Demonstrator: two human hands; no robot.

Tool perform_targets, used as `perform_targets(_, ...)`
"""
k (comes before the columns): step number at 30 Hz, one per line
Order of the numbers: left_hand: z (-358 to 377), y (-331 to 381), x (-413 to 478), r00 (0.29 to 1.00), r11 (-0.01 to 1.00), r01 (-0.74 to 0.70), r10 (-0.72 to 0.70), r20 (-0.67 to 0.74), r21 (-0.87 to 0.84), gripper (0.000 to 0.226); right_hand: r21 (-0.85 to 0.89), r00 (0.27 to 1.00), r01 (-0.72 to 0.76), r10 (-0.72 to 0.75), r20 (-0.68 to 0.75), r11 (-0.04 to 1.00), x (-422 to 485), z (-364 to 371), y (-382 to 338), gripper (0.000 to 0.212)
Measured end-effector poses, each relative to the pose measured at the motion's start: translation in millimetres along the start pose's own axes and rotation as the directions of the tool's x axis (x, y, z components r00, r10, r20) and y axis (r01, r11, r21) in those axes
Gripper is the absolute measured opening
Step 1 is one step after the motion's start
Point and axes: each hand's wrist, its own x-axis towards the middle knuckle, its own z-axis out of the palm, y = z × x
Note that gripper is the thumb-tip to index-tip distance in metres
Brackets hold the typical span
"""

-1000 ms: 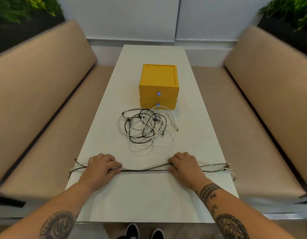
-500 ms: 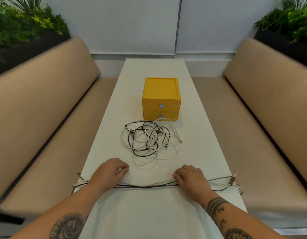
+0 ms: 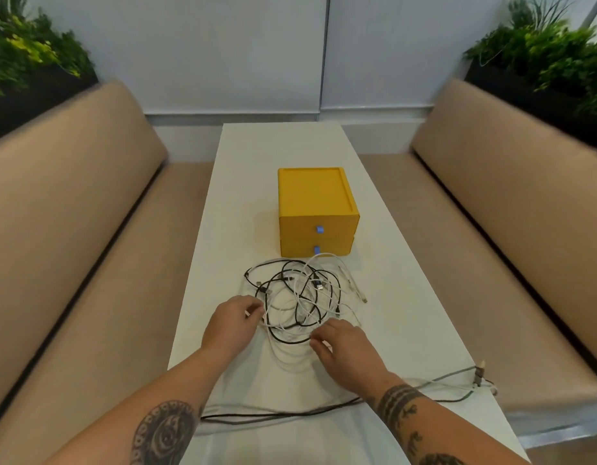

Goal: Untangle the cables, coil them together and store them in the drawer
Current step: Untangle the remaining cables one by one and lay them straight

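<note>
The left hand point(image 3: 231, 325) and right hand point(image 3: 347, 354) leave the straightened black-and-white cable bundle point(image 3: 290, 412), reaching toward 12 o'clock to the tangled pile of black and white cables point(image 3: 300, 297).

Bare white tabletop point(image 3: 283, 146) flanks the yellow two-drawer plastic box point(image 3: 315, 196); tangled black-and-white cables point(image 3: 300, 297) crowd its front.

Looks like matt yellow plastic on the drawer box point(image 3: 315, 193), with blue plastic pull tabs point(image 3: 319, 229). Beneath it, smooth white tabletop point(image 3: 257, 156) with a faint sheen. In front, smooth plastic-sheathed black and white cables point(image 3: 300, 297). Either side, matt tan upholstered benches point(image 3: 89, 229).
</note>
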Motion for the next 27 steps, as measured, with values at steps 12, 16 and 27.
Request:
perform_targets(12, 2, -20, 68, 0.981, 0.981, 0.08, -0.108, 0.159, 0.174, 0.047, -0.051, 0.995, -0.038, 0.043, 0.092, 0.998, 22, 25, -39, 0.03)
perform_targets(16, 3, -23, 79, 0.977, 0.968, 0.049, -0.098, 0.191, 0.245, 0.033, -0.039, 0.995, -0.059, 0.062, 0.072, 0.997, 26, 27, -38, 0.03)
perform_targets(27, -29, -32, 102, 0.956, 0.937, 0.286, -0.263, 0.132, -0.201, 0.033, 0.058, 0.998, -0.056, 0.055, 0.014, 0.997, 54, 25, -33, 0.029)
